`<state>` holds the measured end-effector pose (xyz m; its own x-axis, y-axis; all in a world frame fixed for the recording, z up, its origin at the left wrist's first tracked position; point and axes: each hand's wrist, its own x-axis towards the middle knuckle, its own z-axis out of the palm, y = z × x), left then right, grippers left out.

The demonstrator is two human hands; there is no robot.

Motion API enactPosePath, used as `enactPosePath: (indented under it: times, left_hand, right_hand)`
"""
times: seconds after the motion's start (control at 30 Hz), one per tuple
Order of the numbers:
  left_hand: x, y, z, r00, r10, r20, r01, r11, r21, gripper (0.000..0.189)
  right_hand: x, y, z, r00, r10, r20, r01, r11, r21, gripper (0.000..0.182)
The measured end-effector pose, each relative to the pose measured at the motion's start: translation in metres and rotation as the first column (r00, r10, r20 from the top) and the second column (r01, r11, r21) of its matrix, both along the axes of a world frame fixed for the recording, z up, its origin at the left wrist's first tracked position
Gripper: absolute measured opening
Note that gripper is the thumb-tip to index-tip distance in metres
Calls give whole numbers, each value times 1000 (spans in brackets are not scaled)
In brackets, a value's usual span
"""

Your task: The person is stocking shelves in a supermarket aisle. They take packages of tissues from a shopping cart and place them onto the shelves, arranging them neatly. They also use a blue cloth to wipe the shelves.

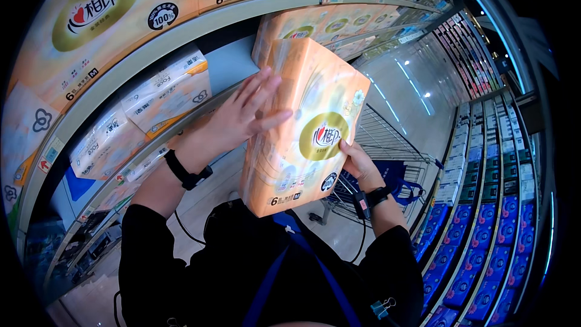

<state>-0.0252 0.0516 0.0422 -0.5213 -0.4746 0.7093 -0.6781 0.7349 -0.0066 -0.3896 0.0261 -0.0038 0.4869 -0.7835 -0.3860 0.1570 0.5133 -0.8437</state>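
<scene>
A large orange plastic-wrapped pack of tissues (313, 100) is held up in front of my chest, its printed front turned to the right. My right hand (360, 162) grips its right edge, thumb on the front face and the other fingers hidden behind. Against the pack's left side rests my left hand (247, 111), fingers spread and partly overlapping the wrap. Left of it, on a shelf, lie white-and-orange tissue packs (150, 100). Behind the held pack, a row of matching orange packs (336, 22) stands on the shelf.
A wire shopping cart (386, 131) with a dark blue bag (395, 177) in it stands on the tiled floor to my right. Beyond it, a long rack holds blue packs (463, 254). The upper shelf edge (218, 7) curves close over the left side.
</scene>
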Motion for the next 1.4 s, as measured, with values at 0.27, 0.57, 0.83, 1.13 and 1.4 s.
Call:
enactPosePath:
  times: [0.27,0.57,0.83,1.13,1.4]
  left_hand:
    - [18,0,-2,976,205,74,-161,449,879,89]
    - [5,-56,10,985,127,-115,42,468,883,86]
    - [85,-135,-36,601,394,696,-779,482,400,45]
    - [115,-142,-82,476,413,777,-878,268,395,24]
    - [126,-96,-64,548,437,713,-836,314,450,40]
  right_hand:
    - [29,-4,-61,973,-179,145,146,966,212,54]
    - [19,-18,-112,845,-389,366,291,911,293,56]
    - [19,-54,-150,809,-495,317,441,868,229,67]
    - [12,-124,-151,864,-440,245,381,889,253,82]
    - [43,-166,-107,942,-202,266,186,979,86,81]
